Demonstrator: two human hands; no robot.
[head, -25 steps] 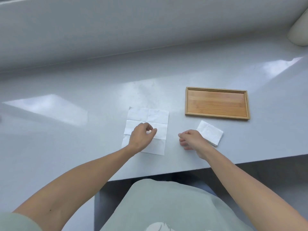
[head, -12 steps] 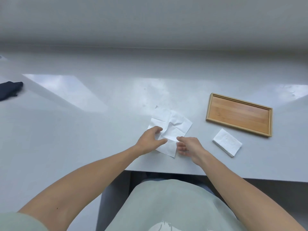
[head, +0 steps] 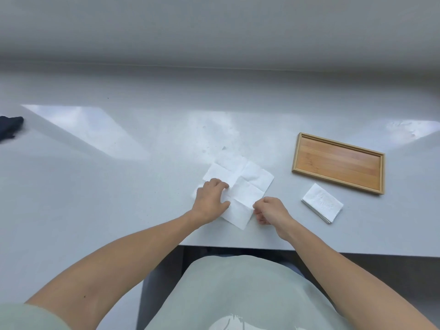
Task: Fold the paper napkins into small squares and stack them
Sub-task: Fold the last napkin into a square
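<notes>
Napkin [head: 247,186] flatter than before; hands unchanged.

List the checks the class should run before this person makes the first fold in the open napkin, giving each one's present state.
1. Open napkin lies flat on the table: ok, creases only.
2. Left hand rests on it: ok.
3. Right hand pinches its near edge: cannot tell, fingers curled at the edge.
4. Folded stack sits apart from it: ok.
5. Wooden tray holds napkins: not ok.
</notes>
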